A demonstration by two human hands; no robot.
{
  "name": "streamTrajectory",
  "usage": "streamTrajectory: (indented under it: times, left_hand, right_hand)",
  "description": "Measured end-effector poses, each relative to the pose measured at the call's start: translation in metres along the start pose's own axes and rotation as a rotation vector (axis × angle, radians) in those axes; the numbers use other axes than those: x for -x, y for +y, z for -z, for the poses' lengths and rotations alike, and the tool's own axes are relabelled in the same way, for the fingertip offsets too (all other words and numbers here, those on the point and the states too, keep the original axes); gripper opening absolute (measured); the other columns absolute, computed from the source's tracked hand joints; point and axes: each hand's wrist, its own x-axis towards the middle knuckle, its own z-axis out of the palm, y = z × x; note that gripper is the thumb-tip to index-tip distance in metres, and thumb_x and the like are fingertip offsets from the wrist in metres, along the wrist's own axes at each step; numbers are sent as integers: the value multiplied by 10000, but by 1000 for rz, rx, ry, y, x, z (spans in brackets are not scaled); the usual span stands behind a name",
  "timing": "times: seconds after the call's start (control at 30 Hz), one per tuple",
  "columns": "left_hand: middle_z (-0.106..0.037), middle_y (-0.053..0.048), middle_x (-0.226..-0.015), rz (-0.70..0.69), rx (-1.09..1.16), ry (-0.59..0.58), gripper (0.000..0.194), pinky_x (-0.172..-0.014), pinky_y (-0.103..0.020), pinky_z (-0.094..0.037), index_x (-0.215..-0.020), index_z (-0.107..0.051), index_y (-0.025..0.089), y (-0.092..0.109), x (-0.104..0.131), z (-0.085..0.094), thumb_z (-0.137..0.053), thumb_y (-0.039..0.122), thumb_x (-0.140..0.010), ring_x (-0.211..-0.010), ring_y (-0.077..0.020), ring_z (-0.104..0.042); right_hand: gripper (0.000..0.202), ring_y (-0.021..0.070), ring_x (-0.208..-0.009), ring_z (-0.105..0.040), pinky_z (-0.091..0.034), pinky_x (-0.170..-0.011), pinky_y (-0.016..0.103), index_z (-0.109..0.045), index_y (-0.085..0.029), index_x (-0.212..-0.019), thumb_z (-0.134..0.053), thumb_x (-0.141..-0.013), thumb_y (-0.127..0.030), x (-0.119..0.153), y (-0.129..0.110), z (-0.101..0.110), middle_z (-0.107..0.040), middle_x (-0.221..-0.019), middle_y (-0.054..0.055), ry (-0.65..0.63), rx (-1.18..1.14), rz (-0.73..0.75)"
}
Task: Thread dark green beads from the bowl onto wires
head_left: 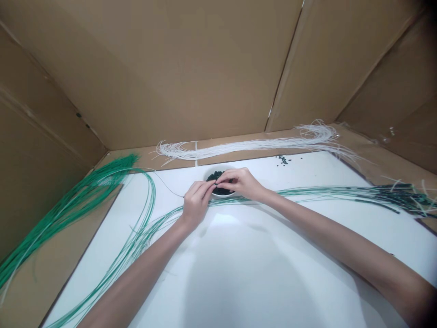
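Note:
My left hand (196, 200) is closed in a pinch on a thin strand (166, 185), which trails off to the left in a loose curve. Its fingertips meet those of my right hand (241, 181) above a small white bowl (223, 196). The right fingers are pinched together at a tiny dark piece by the strand's end; its exact kind is too small to make out. Small dark green pieces (215, 175) fill the bowl. Green strands (164, 218) run across the white board beneath both wrists.
A thick green bundle of strands (85, 200) lies at the left. White strands (246, 146) stretch along the back. Dark pieces are threaded on the strand ends (392, 193) at the right. Loose dark bits (283, 160) lie on the white board (239, 264). Cardboard walls (191, 68) surround it.

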Motion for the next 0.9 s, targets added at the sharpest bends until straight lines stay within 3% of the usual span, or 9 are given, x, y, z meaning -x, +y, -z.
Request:
streamTrajectory:
  times: [0.37, 0.73, 0.9]
  left_hand:
    - [-622, -33, -796, 36, 34, -22, 139, -599, -219, -456, -894, -627, 179, 1, -1, 0, -547, 198, -781, -671, -102, -553]
    - [-571, -11, -715, 86, 11, -39, 64, -548, -201, -398, -807, -567, 166, 7, -4, 1, -515, 195, -782, -540, -76, -432]
    - [-579, -9, -724, 105, -6, -29, 98, -536, -193, -391, -854, -562, 163, 6, -3, 1, -503, 173, -776, -531, -73, -426]
  right_hand:
    - [142, 86, -573, -528, -415, -526, 182, -666, -129, -734, -561, -727, -224, 0, -4, -1, -619, -689, 32, 25, 67, -21]
    - [132, 80, -575, -510, -399, -525, 179, -643, -142, -716, -539, -722, -224, -1, -3, 0, -600, -708, 22, 12, 40, 2]
    - [126, 75, -565, -503, -397, -523, 177, -628, -131, -712, -535, -714, -216, -1, -1, -1, -589, -703, 24, 12, 56, -2]
